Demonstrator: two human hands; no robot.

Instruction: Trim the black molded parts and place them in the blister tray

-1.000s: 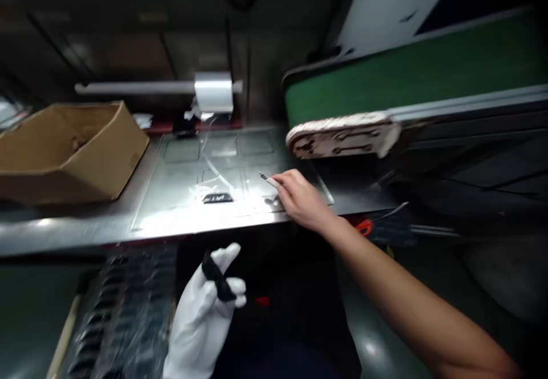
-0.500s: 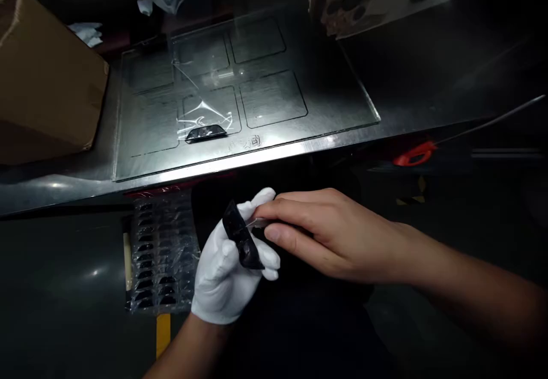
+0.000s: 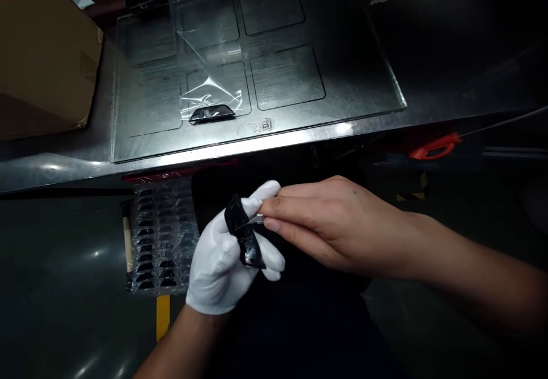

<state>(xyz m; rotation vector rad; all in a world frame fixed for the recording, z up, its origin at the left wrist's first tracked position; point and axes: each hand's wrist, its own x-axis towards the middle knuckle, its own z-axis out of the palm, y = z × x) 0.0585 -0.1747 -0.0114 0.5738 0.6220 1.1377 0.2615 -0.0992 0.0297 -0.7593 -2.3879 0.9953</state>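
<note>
The person's left hand (image 3: 222, 259) wears a white glove (image 3: 216, 293), soft-looking and matte, lightly creased, ending at the wrist (image 3: 209, 314). I see the right hand (image 3: 329, 225) and both forearms (image 3: 466, 279) bare. The lap clothing (image 3: 299, 322) looks nearly black to me, its folds lost in shadow.

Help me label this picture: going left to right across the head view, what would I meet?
Cardboard box, clear plastic tray, gloved left hand holding a black piece, bare right hand, orange handle.
</note>
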